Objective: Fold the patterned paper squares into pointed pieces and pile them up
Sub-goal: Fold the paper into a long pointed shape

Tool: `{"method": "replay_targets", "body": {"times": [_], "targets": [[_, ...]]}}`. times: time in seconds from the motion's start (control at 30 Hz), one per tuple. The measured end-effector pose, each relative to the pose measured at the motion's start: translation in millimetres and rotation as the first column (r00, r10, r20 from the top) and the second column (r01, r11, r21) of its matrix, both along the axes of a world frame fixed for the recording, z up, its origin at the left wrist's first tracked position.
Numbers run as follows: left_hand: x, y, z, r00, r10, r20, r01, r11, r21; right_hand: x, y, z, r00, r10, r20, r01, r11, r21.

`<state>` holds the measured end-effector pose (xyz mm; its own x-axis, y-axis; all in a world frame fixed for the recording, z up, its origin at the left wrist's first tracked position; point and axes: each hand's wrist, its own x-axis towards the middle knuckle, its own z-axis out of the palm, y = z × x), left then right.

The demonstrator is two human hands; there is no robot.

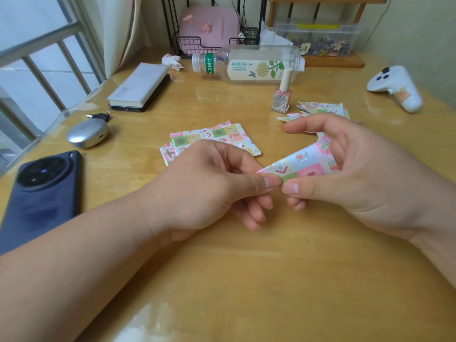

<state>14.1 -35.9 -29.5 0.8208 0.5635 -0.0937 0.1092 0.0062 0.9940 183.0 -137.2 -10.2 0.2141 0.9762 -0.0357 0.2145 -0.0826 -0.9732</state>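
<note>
Two hands above counter (246, 267), left hand (209, 183) pinching near tip of folded triangle (303, 166), right hand (345, 174) pinching same edge just beside it, triangle off counter, squares (222, 137) stacked beyond left hand, folded pile (320, 109) beside polish (282, 95).

wood table (246, 267) w/ paper squares (217, 138), phone (42, 193), bottle (249, 64).

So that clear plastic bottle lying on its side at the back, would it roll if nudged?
Probably only a little. The bottle looks empty and see-through, so likely light and easy to shove. Its sides seem flattish, which may stop a long roll. The nail polish standing in front might block it or tip.
</note>
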Motion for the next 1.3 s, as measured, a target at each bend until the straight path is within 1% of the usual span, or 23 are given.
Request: {"method": "replay_targets", "body": {"times": [0.1,0.27,0.4,0.6,0.7,0.87,0.97,1.17,1.3], "targets": [[-0.4,1.8,-0.2,1.0,0.017,0.015,-0.016,0.998,-0.053,0.8,0.6,-0.8,0.999,-0.014,-0.032,0.015,1.0,0.016],[-0.2,3.5,-4.3,0.999,-0.041,-0.011,0.041,0.998,-0.039,-1.1,-0.4,-0.4,0.999,0.032,-0.033,-0.033,0.999,-0.025],[0.3,0.3,-3.0,0.999,-0.042,-0.018,0.041,0.999,-0.027,-2.3,-0.3,0.4,0.998,0.052,-0.037,-0.054,0.997,-0.052],[-2.5,1.5,0.7,0.996,-0.084,-0.025,0.082,0.994,-0.07,-1.3,-2.0,2.6,0.994,0.09,-0.067,-0.096,0.99,-0.106],[-1.7,2.5,-2.1,0.995,-0.096,-0.032,0.096,0.995,-0.028,-1.3,-2.6,2.4,0.989,0.117,-0.087,-0.128,0.983,-0.136],[-0.8,5.4,-6.7,0.997,-0.072,-0.016,0.072,0.997,0.033,-1.8,-3.7,2.6,0.987,0.158,-0.043,-0.163,0.972,-0.167],[-1.1,6.6,-7.9,0.998,-0.059,-0.015,0.059,0.998,0.005,-2.7,-3.6,3.7,0.985,0.168,-0.042,-0.173,0.969,-0.174],[0.2,4.9,-8.0,0.996,-0.085,0.026,0.087,0.995,-0.052,-1.7,-3.7,3.4,0.985,0.165,-0.044,-0.17,0.965,-0.197],[0.7,3.9,-8.1,0.997,-0.056,0.056,0.053,0.997,0.049,-2.1,-3.5,3.3,0.986,0.161,-0.046,-0.167,0.967,-0.194]]}}
